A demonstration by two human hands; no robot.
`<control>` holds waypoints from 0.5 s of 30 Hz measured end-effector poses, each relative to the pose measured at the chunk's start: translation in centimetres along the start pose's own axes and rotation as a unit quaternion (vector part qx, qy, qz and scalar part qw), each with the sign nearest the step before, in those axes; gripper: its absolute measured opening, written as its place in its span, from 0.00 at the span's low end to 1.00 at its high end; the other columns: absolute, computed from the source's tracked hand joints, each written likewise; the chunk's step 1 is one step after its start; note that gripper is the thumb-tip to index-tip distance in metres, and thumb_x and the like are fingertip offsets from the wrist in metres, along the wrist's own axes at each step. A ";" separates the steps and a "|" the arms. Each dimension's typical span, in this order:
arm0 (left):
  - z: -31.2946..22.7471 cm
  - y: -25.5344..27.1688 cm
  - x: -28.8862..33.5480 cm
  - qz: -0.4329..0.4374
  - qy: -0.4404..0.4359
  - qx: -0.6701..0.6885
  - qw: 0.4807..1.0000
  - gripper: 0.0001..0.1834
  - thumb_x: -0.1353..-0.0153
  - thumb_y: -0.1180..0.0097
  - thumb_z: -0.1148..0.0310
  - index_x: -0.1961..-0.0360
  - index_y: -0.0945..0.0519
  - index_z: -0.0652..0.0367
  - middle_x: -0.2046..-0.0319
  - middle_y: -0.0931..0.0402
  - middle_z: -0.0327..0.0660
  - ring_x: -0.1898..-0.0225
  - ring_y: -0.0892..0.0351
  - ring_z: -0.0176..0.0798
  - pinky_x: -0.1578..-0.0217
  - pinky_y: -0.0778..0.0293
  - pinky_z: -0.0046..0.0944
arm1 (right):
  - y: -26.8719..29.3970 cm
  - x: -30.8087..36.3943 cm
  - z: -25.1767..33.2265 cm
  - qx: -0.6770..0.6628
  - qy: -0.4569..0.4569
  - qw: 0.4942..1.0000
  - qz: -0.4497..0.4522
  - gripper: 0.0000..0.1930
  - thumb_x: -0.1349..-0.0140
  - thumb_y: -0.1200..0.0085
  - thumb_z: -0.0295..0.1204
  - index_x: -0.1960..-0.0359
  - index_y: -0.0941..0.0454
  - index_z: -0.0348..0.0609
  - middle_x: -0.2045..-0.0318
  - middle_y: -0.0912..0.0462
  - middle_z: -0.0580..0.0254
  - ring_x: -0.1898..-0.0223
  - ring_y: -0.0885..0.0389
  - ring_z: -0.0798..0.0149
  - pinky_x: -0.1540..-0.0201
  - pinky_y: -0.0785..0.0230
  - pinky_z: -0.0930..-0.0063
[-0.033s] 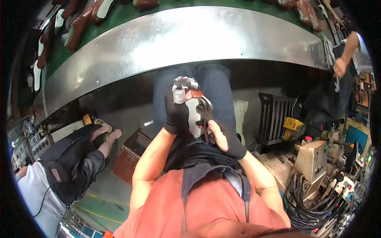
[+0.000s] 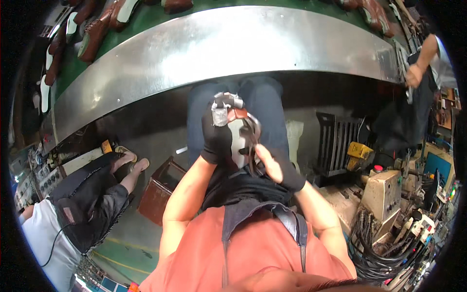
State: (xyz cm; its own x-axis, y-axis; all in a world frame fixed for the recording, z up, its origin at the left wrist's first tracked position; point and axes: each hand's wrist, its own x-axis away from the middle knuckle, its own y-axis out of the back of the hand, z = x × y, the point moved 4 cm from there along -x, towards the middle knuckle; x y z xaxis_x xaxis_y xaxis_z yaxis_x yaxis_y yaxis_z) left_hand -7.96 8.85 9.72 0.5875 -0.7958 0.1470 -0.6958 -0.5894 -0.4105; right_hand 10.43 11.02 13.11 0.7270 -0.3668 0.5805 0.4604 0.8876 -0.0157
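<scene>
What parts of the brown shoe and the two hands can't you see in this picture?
Head view only:
- Brown leather shoe with pale sole: its toe end hides behind the black-gloved left hand.
- Grey wrapped piece at the shoe's top: too small to identify.
- Right hand: fingertips tucked behind the shoe's dark straps.
- Lap: covered by the black apron.

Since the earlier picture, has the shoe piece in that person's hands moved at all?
No. The shoe piece sits at the same spot below the curved metal table edge, held by the left hand and right hand.
</scene>
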 end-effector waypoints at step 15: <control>-1.9 -0.6 1.7 0.045 -0.096 -0.061 0.993 0.22 0.33 0.59 0.55 0.59 0.21 0.62 0.62 0.19 0.42 0.53 0.22 0.44 0.44 0.34 0.45 | -3.3 -0.8 -1.6 0.209 0.184 0.945 -0.174 0.09 0.35 0.56 0.30 0.65 0.25 0.38 0.73 0.24 0.42 0.67 0.24 0.40 0.65 0.33 0.53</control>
State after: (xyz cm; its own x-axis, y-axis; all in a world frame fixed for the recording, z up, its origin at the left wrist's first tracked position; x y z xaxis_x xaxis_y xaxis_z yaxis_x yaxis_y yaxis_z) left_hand -7.30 7.59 11.93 0.5804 -0.8118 -0.0642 -0.7868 -0.5387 -0.3014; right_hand 9.10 7.91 11.38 0.7324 -0.6601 0.1671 0.5190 0.7000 0.4905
